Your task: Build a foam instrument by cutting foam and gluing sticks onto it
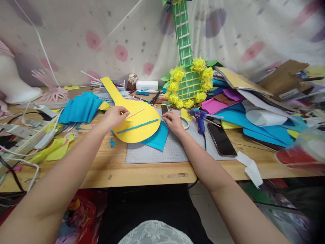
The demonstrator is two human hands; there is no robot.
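A yellow paddle-shaped cutout [138,132] with a round body and a straight neck lies on the table. Across its lower part runs a thin blue strip [138,126]. My left hand [116,116] is over the cutout's left side, its fingertips pinched on one end of a thin pale wooden stick [135,113]. Just right of the round edge is my right hand [174,122], thumb and fingers drawn together; whatever lies between them is too small to make out. Blue paper [158,139] sticks out from under the cutout, above a grey cutting mat [152,157].
A blue glue gun [200,122] and a black phone [223,139] lie to the right. Behind stands a green guitar shape [185,51] with yellow paper flowers. Pleated blue paper [80,107] and a power strip [30,132] with cables are left; stacked paper [264,125] is right.
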